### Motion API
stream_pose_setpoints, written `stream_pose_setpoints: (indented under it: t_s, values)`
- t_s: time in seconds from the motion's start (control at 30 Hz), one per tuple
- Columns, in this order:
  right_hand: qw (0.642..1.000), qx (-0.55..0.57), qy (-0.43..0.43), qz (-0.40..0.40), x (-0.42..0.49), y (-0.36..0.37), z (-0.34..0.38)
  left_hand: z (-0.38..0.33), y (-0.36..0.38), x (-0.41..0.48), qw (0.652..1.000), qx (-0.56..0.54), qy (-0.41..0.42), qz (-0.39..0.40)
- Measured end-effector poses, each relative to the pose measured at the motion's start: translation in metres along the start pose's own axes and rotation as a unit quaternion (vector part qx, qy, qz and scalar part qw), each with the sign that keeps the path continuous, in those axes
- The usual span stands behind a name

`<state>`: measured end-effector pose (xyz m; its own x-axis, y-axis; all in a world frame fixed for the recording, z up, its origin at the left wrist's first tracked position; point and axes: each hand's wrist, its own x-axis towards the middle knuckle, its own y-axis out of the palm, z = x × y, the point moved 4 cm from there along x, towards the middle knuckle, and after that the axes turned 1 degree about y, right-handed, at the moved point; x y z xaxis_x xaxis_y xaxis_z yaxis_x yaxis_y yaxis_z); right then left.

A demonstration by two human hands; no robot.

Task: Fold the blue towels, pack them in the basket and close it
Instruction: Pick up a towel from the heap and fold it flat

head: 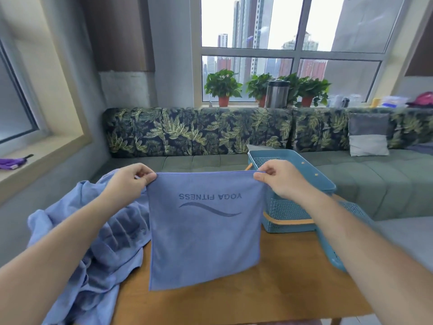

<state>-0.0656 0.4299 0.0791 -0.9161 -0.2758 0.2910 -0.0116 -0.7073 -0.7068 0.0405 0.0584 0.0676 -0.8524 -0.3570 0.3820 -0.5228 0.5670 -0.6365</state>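
Observation:
I hold a blue towel (205, 235) up over the wooden table (257, 292); it hangs flat, printed "YOGA FITNESS" upside down. My left hand (131, 178) pinches its top left corner and my right hand (278, 178) pinches its top right corner. A heap of crumpled blue towels (93, 242) lies on the table's left side and spills over the edge. The teal perforated basket (288, 212) stands open at the table's far right, behind the held towel. Its teal lid (337, 245) leans by the basket's right side, partly hidden by my right forearm.
A green sofa (375, 184) with a leaf-patterned backrest runs behind the table, with a grey cushion (367, 134) on it. Potted plants (222, 87) and a steel canister (277, 93) stand on the window sill. A purple item (11, 163) lies on the left ledge.

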Motion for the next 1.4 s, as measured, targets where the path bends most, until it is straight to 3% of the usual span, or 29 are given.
stream_pose_setpoints:
  t_s: [0.13,0.23,0.43,0.57,0.73,0.87,0.97,1.23,1.4]
  values:
    - [0.998,0.050,0.021,-0.022,0.030,0.018,-0.007,0.001,0.016,0.027,0.996,-0.067,-0.050,0.020]
    - [0.994,0.095,0.004,-0.049,0.042,0.018,-0.005,0.000,0.014,0.047,0.992,-0.123,-0.033,-0.006]
    - [0.992,0.082,-0.028,-0.089,0.008,0.036,-0.017,0.017,0.023,0.018,0.982,-0.184,-0.017,-0.040]
    - [0.996,0.051,-0.036,-0.065,-0.049,0.074,-0.057,0.061,0.046,-0.044,0.993,-0.118,-0.026,-0.011]
    - [0.999,0.032,0.032,0.027,-0.138,0.128,-0.109,0.111,0.093,-0.131,0.997,-0.018,-0.033,0.062]
    - [0.995,0.055,0.053,0.064,-0.187,0.135,-0.121,0.120,0.105,-0.188,0.989,-0.030,-0.105,0.096]
    - [0.992,0.090,0.065,0.062,-0.204,0.121,-0.120,0.109,0.096,-0.209,0.990,-0.040,-0.109,0.081]
    - [0.987,0.140,0.078,0.028,-0.139,0.125,-0.123,0.089,0.101,-0.151,0.991,-0.075,-0.102,0.050]
    - [0.993,0.078,0.093,0.017,-0.075,0.144,-0.122,0.099,0.119,-0.085,0.994,-0.037,-0.096,0.044]
